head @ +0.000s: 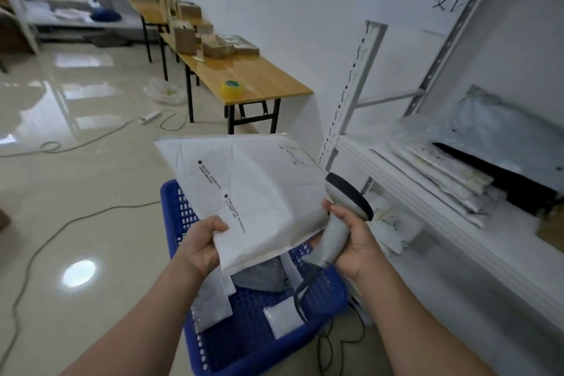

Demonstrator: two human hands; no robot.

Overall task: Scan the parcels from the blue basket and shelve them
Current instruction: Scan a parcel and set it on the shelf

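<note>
My left hand (203, 246) grips the near corner of a large white padded mailer (253, 192), holding it flat above the blue basket (183, 207). My right hand (354, 241) holds a grey and white barcode scanner (341, 214) by its handle, right beside the mailer's right edge. The scanner's head points up and away from the mailer, and its cable drops into the basket. Several small white and grey parcels (280, 319) lie in the basket on the floor. The white shelf (427, 201) stands to the right with flat parcels stacked on it.
A wooden table (259, 79) with cardboard boxes and a yellow tape roll (233, 89) stands along the wall ahead. Cables and a power strip (151, 116) trail over the glossy floor at left. More shelving fills the far left. A lower shelf level holds white parcels (393, 229).
</note>
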